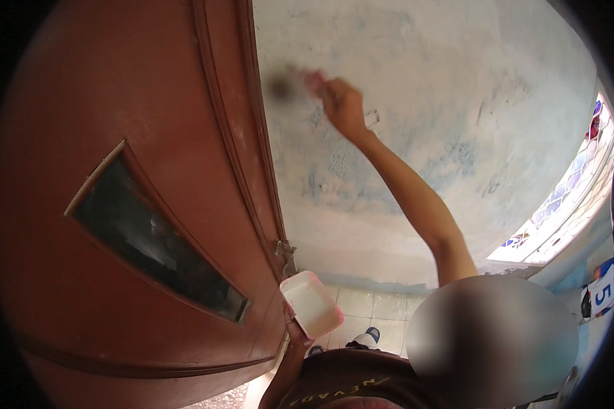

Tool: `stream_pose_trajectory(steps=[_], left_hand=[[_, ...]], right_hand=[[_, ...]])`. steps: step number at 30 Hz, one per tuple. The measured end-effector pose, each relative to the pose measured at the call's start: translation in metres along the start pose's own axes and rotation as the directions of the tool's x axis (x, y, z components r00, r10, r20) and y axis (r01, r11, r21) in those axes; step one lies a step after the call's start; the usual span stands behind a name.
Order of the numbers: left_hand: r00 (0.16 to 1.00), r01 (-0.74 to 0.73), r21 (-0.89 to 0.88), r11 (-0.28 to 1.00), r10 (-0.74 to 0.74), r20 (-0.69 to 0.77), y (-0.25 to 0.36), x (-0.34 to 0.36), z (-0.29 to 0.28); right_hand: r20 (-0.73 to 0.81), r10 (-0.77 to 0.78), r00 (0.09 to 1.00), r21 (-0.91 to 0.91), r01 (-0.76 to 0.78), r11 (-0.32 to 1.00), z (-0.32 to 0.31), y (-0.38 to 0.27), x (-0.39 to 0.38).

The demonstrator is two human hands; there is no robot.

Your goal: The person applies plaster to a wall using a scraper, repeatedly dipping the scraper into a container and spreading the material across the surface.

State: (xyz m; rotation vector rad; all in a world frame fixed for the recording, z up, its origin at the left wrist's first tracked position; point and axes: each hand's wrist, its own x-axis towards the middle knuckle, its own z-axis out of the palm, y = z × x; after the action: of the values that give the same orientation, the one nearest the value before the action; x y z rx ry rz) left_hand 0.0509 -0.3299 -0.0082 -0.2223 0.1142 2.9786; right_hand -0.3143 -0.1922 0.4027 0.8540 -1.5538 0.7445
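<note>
My right hand is raised at the pale, patchy wall, closed on a brush with a reddish handle; its dark head is smeared by motion, so I cannot tell whether it touches the wall. My left hand holds a pink-rimmed plastic tub of whitish liquid low beside the door.
A red-brown door with a dark glass panel and metal latch fills the left. A barred window and a white-and-blue item are at right. My shod feet stand on tiles. A blurred patch hides the lower right.
</note>
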Motion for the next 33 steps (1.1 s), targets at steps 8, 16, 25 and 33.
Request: stream_pose_trajectory(steps=[8, 16, 25, 33], left_hand=[[0.997, 0.071, 0.055, 0.996, -0.073, 0.027, -0.002, -0.009, 0.043], [0.969, 0.24, -0.048, 0.97, -0.242, -0.046, 0.0, 0.017, -0.023], [0.985, 0.171, 0.05, 0.984, -0.171, -0.01, 0.003, -0.005, -0.008], [0.992, 0.114, -0.006, 0.993, -0.114, 0.048, 0.005, -0.01, 0.002]], right_hand=[[-0.125, 0.563, 0.817, -0.352, -0.567, 0.745, -0.019, 0.082, 0.072], [-0.252, 0.398, 0.882, -0.502, -0.47, 0.726, -0.164, 0.064, -0.039], [0.024, -0.242, 0.97, -0.624, 0.204, 0.755, -0.097, 0.029, 0.122], [0.585, -0.221, 0.78, -0.639, 0.611, 0.466, 0.025, 0.069, -0.004]])
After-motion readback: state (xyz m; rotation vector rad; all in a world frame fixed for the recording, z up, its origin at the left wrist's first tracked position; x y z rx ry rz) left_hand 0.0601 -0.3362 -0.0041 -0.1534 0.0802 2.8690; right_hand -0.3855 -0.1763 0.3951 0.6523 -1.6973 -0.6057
